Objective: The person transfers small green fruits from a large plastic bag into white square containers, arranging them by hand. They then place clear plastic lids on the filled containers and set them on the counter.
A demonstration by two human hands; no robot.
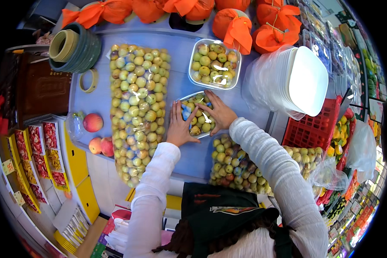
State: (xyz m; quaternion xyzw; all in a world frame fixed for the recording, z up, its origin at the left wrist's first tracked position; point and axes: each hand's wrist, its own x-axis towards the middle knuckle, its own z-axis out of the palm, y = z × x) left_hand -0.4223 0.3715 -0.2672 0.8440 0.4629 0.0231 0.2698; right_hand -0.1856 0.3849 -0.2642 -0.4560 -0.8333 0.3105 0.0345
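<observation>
Both my hands press around a plastic-wrapped tray of small yellow-green fruit (207, 120) on the table. My left hand (180, 125) lies along its left side with fingers spread, while my right hand (220, 111) spans its upper right edge. Clear film over this tray shows glare. Just beyond it stands a second white tray of the same fruit (215, 66), covered in shiny film. A long clear bag of the fruit (140, 109) lies to the left of my left hand. Another filled bag (235, 164) is under my right forearm.
A stack of white trays (309, 80) in a plastic bag stands at right, near a red basket (312, 124). Orange-wrapped bundles (233, 29) line the back. At left are green tape rolls (90, 51), a loose tape ring (89, 80) and red-yellow round fruits (93, 122).
</observation>
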